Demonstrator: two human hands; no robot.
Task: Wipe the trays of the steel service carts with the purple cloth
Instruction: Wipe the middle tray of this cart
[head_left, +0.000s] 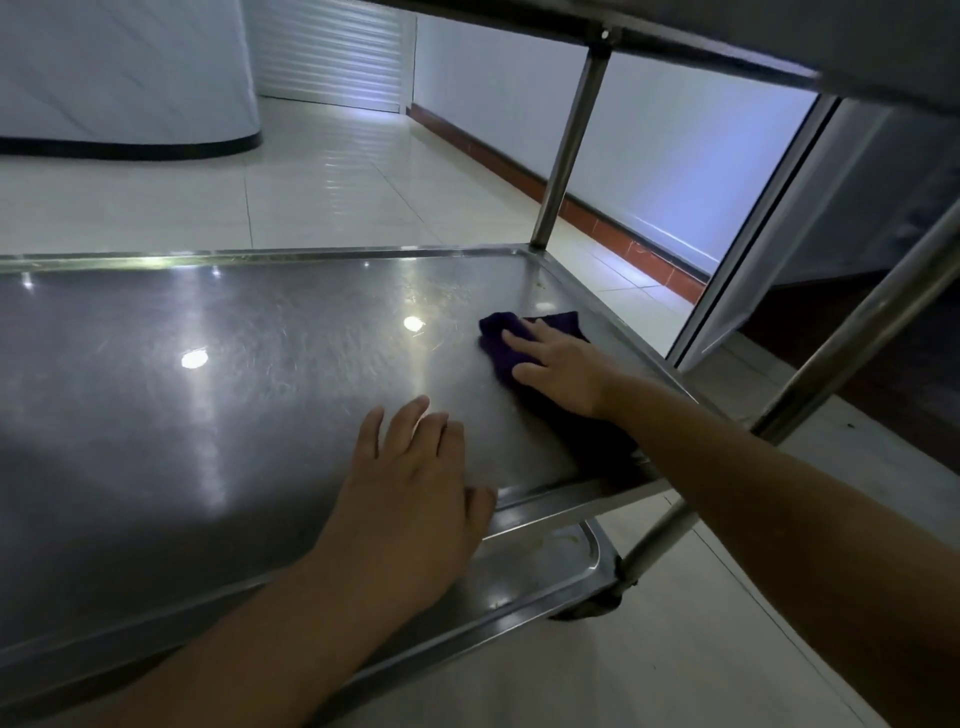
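left hand (410, 483): flat, fingers spread | right hand (558, 366): palm down, fingers straight, arm extended

I'm seeing pale glossy floor tiles (332, 176) filling the upper left, a white wall (675, 171) with a reddish skirting board (613, 223) running at upper right.

Steel tray (234, 364) (scratched, shiny) bears a purple cloth (506, 340).

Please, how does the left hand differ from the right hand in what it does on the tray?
The right hand presses the purple cloth flat; the left hand lies bare on the steel tray. The right hand is near the tray's far right corner, the left hand by its near edge. Both have straight fingers.
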